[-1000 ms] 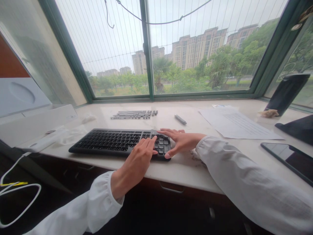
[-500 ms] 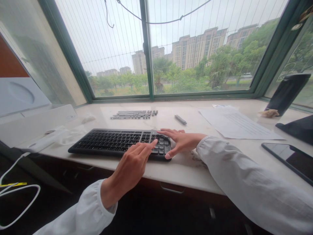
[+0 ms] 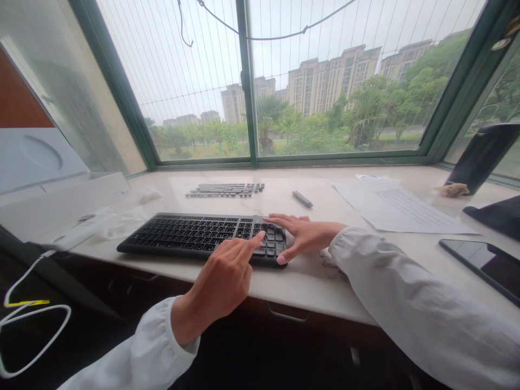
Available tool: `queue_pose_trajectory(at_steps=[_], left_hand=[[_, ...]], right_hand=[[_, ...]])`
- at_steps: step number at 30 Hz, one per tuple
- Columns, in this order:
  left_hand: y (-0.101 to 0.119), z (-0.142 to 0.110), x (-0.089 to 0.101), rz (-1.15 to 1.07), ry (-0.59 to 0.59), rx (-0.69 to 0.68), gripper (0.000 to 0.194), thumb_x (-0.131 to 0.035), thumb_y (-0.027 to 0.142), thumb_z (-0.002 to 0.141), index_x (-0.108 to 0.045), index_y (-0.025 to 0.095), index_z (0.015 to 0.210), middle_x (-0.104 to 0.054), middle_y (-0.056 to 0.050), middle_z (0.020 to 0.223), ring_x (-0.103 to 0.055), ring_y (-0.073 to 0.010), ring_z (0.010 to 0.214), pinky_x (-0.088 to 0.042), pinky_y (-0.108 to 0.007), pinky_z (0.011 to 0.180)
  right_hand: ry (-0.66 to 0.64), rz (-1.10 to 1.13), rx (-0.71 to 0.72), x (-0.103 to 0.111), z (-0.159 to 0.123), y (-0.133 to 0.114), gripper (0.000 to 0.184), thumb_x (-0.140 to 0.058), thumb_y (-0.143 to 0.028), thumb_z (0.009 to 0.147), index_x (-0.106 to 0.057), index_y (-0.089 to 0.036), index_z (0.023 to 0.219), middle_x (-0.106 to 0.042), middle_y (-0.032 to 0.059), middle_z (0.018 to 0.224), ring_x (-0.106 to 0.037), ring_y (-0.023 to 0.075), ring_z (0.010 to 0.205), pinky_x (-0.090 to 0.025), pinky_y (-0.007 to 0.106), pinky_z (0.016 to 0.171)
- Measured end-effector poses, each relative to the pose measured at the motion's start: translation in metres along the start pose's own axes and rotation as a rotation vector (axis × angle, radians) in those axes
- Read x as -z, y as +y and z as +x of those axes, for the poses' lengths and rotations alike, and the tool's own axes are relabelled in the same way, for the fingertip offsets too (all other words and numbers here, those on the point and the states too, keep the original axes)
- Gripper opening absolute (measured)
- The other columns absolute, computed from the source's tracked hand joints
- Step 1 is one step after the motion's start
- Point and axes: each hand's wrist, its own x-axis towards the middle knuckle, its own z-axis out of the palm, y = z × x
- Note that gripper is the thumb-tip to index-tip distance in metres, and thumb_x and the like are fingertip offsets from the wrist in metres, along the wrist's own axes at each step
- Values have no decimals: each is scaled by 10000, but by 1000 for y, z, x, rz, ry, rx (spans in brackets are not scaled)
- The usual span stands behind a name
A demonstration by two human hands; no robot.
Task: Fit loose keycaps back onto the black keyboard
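A black keyboard [image 3: 174, 233] lies near the front edge of the windowsill counter. Much of its surface shows bare key sockets, while keycaps sit on the number pad [image 3: 270, 249] at its right end. My left hand [image 3: 223, 279] reaches over the front edge with the index finger stretched onto a number pad key, the other fingers partly bent. Spread across the keyboard's right end, my right hand [image 3: 306, 236] has its fingers by the far edge and its thumb at the near corner. Behind the keyboard, loose dark keycaps [image 3: 227, 189] lie in rows.
A small dark oblong tool [image 3: 303, 199] lies behind the right hand. Printed paper [image 3: 400, 208] and a phone [image 3: 485, 265] are on the right, a dark upright object [image 3: 483, 154] beyond. At left are a white box [image 3: 60, 197], crumpled plastic [image 3: 119, 225] and a white cable [image 3: 36, 309].
The whole view has shifted slightly, moving things a little to the right. My left index finger stays on the number pad, and my right hand keeps its place on the keyboard.
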Motion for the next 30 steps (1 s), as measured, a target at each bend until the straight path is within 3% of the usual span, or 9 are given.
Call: queue_pose_trajectory(at_steps=[5, 13, 21, 30], left_hand=[[1, 1, 0, -54, -35, 15, 638, -362, -2, 811, -376, 191, 1419, -661, -70, 1085, -597, -200, 1017, -459, -434, 968], [4, 10, 1, -59, -45, 42, 596, -405, 36, 822, -394, 174, 1401, -606, -89, 1238, -502, -218, 1203, -401, -436, 1033], [5, 8, 3, -47, -35, 15, 520, -466, 118, 840, -452, 195, 1354, -560, -89, 1314, -484, -229, 1241, -414, -436, 1040], [1, 7, 10, -24, -132, 6, 570, -501, 199, 837, -402, 190, 1399, -532, -70, 1365, -425, -222, 1310, -352, -423, 1108]], right_hand=[[5, 8, 3, 0, 0, 1, 1133, -649, -755, 596, -63, -412, 1502, 14, -16, 1598, 15, 364, 1443, 41, 575, 1146], [2, 0, -2, 1, 0, -1, 1141, -654, -750, 597, -54, -405, 1504, 16, -3, 1598, 19, 372, 1441, 40, 591, 1137], [-3, -9, -9, 1, -1, -4, 1146, -651, -758, 596, -42, -411, 1503, 26, -4, 1598, 22, 378, 1439, 29, 612, 1128], [30, 21, 31, -4, 3, 4, 1180, -671, -763, 567, -76, -379, 1510, -11, 34, 1597, -3, 395, 1433, 43, 573, 1138]])
